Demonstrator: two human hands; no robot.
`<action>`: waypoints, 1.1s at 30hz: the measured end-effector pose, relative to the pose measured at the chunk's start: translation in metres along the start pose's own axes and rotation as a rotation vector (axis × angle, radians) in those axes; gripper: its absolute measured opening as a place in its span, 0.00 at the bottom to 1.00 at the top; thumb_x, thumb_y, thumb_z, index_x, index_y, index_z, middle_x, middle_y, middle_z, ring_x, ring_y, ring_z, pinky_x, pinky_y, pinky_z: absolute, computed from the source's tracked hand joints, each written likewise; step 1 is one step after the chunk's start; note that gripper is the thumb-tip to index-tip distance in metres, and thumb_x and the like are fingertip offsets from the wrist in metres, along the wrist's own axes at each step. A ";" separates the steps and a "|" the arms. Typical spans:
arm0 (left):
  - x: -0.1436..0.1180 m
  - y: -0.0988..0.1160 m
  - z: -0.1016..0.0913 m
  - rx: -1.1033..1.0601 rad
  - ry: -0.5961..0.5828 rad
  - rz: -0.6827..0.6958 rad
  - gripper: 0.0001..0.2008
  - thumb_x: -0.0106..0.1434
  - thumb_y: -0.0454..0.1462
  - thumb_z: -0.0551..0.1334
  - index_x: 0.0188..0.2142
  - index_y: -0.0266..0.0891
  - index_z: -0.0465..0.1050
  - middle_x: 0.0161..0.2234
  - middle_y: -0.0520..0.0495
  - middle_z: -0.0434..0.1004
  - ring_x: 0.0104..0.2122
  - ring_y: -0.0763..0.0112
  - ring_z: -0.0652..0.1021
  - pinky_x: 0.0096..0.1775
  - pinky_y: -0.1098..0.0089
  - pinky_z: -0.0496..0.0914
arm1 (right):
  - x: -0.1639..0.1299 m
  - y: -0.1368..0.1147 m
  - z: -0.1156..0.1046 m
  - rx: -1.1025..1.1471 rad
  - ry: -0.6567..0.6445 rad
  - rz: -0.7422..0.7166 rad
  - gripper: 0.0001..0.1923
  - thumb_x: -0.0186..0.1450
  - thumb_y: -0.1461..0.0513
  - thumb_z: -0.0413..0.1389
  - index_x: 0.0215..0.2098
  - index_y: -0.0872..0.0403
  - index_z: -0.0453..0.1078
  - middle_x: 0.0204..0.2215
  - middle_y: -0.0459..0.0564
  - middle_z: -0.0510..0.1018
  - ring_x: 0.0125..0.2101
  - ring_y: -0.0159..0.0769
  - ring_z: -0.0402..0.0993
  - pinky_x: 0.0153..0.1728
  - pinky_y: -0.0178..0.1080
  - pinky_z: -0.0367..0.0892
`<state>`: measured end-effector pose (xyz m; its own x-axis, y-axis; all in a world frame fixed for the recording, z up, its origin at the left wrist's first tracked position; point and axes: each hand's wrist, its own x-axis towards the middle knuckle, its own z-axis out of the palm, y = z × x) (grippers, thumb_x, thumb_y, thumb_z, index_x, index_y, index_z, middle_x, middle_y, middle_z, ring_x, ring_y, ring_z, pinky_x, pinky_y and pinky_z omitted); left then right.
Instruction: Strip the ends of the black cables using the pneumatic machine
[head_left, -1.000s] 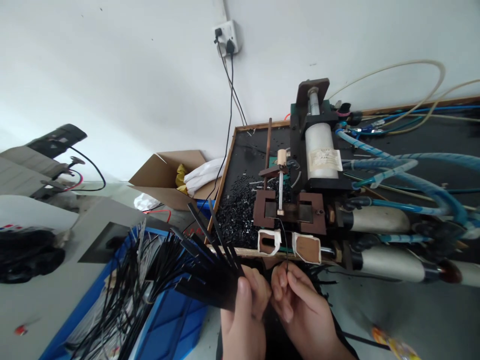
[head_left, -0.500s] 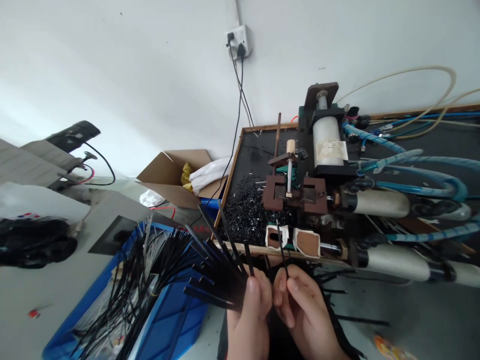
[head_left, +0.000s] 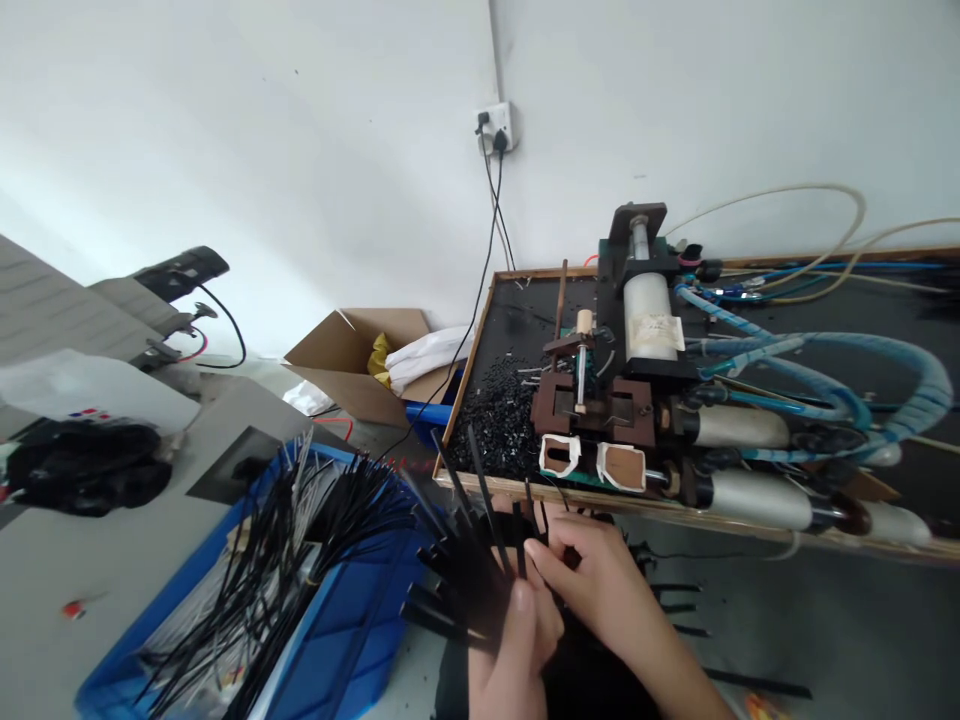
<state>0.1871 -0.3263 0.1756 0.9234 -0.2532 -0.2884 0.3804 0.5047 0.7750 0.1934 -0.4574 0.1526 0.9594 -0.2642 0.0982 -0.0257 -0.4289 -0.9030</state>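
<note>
A fanned bundle of black cables fills my left hand, the thumb pressed across it. Their cut ends point up and to the left. Close against it on the right, my right hand has its thumb and forefinger pinched at a single black cable; the exact grip is partly hidden. Just beyond my hands, at the bench edge, are two brown blocks with white rims, the left one slotted and the right one flat.
A pneumatic machine with hoses and cylinders stands on the bench, beside scattered black offcuts. At left, a blue crate holds many loose cables. An open cardboard box sits behind it. More black cables hang at lower right.
My right hand has moved left against my left hand, bringing the single cable away from the slotted block to the bundle. The view has shifted slightly.
</note>
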 end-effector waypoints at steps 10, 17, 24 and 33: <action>-0.004 0.000 -0.002 -0.022 -0.136 -0.018 0.16 0.67 0.47 0.73 0.36 0.42 0.70 0.17 0.63 0.53 0.18 0.80 0.53 0.23 0.75 0.50 | -0.017 -0.024 -0.008 0.349 0.107 -0.184 0.11 0.77 0.61 0.53 0.41 0.48 0.77 0.36 0.48 0.78 0.36 0.40 0.75 0.36 0.38 0.68; -0.006 0.003 0.005 0.091 0.039 -0.071 0.20 0.56 0.47 0.80 0.41 0.40 0.81 0.29 0.50 0.78 0.23 0.73 0.72 0.25 0.73 0.66 | -0.028 -0.033 -0.013 0.429 0.124 -0.258 0.09 0.76 0.62 0.57 0.43 0.46 0.80 0.37 0.49 0.78 0.38 0.42 0.76 0.42 0.42 0.70; 0.011 0.009 0.012 -0.038 -0.014 0.174 0.17 0.71 0.47 0.68 0.30 0.41 0.72 0.27 0.52 0.70 0.29 0.69 0.71 0.36 0.69 0.72 | -0.034 -0.025 0.000 0.695 0.195 -0.213 0.17 0.81 0.54 0.49 0.38 0.49 0.75 0.33 0.50 0.78 0.35 0.42 0.74 0.39 0.42 0.69; 0.006 0.003 0.018 -0.001 0.124 0.045 0.19 0.59 0.50 0.78 0.38 0.41 0.80 0.18 0.60 0.58 0.19 0.80 0.52 0.22 0.79 0.51 | -0.018 -0.022 -0.011 0.410 -0.109 -0.084 0.27 0.79 0.48 0.52 0.24 0.52 0.67 0.21 0.44 0.74 0.24 0.34 0.71 0.30 0.36 0.62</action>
<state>0.1930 -0.3411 0.1867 0.9386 -0.1262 -0.3210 0.3386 0.5143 0.7879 0.1736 -0.4521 0.1755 0.9781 -0.1404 0.1534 0.1462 -0.0604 -0.9874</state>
